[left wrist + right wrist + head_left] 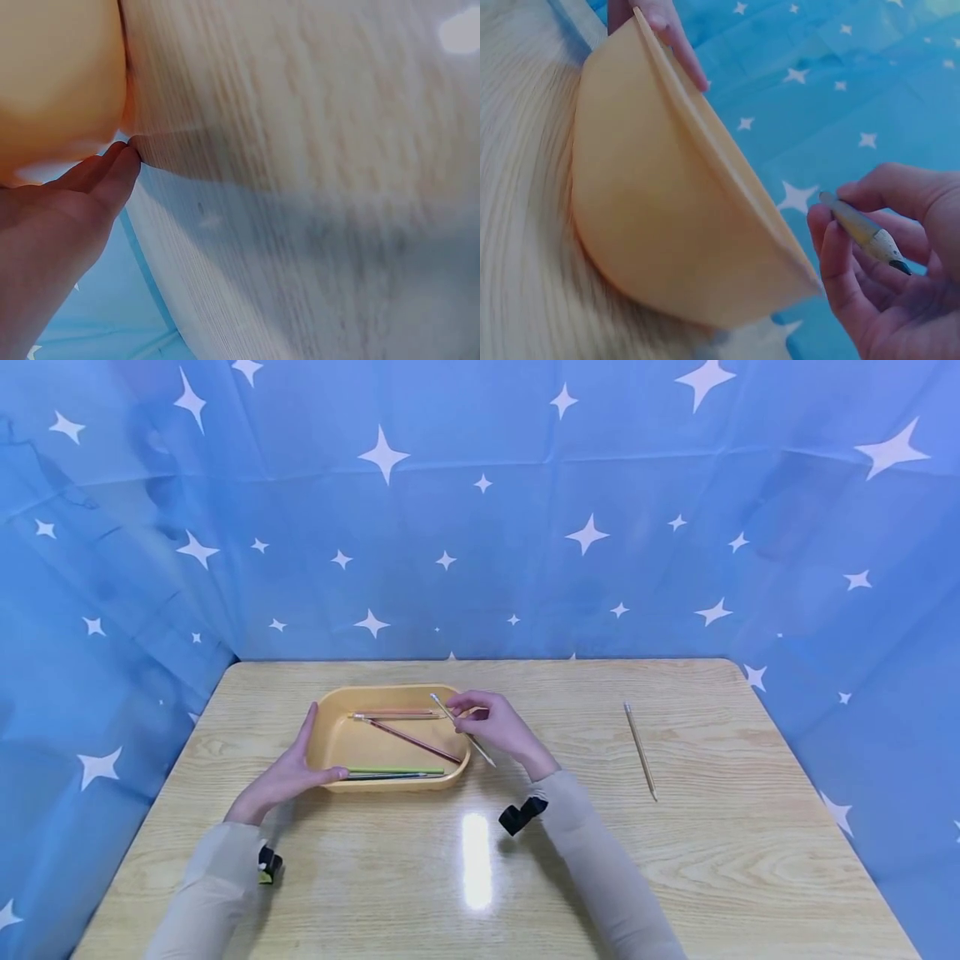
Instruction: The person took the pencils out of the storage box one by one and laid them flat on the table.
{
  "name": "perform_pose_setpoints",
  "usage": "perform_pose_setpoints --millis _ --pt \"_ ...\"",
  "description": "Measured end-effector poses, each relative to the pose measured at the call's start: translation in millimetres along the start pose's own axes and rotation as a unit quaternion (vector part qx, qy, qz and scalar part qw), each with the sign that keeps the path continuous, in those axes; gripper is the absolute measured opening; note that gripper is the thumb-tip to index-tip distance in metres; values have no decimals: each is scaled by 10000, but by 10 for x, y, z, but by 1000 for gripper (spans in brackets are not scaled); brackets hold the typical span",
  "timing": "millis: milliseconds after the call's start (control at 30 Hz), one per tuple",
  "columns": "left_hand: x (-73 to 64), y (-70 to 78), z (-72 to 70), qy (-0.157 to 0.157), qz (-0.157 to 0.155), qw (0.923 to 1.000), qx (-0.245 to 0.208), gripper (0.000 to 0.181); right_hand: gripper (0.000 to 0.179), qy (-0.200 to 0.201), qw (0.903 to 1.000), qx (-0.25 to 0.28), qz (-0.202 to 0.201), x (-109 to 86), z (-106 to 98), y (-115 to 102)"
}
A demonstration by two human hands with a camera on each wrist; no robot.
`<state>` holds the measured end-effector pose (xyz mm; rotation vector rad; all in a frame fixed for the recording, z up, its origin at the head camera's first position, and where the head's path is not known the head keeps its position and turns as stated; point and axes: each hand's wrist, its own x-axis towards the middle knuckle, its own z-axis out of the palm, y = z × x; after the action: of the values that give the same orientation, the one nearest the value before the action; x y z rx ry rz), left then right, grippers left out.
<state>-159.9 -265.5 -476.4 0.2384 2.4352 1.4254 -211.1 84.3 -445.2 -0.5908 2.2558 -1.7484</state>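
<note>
My left hand point(288, 772) holds the left end of a yellow plastic tray point(360, 696), with its thumb over the near rim and its fingers along the outer side. In the left wrist view, those fingers touch the tray's outer wall point(60, 82). Above the tray's right rim, my right hand point(498, 724) pinches a pale pencil point(482, 751) between thumb and fingers. Its sharpened dark tip shows in the right wrist view. Inside the tray lie several pencils, including a dark red pencil point(412, 740) set diagonally and a green pencil point(397, 770) along the near side.
Another pale pencil point(640, 752) lies on the wooden table point(735, 843), to the right of the tray. A blue curtain with white stars point(480, 527) hangs behind the table and along both sides.
</note>
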Motion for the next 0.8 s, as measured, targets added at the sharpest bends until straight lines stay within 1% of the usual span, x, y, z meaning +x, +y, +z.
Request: perform_pose_setpoints --millis 133,300,400,500,667,800 --pt "8 8 -2 -7 11 10000 19 121 30 98 9998 -23 188 -58 -78 46" --pt "2 17 6 15 -26 10000 38 122 32 167 9996 -55 221 -133 -192 106" --pt "10 22 11 26 -46 10000 73 122 32 237 9994 38 257 -188 -282 178" --pt "14 25 14 40 -42 9999 107 122 32 364 9988 94 310 -273 -358 248" --pt "16 25 7 70 -48 9999 128 121 33 574 9974 41 425 -437 -463 377" --pt "21 16 10 52 -11 9999 130 121 32 743 9952 48 630 -540 -568 481"
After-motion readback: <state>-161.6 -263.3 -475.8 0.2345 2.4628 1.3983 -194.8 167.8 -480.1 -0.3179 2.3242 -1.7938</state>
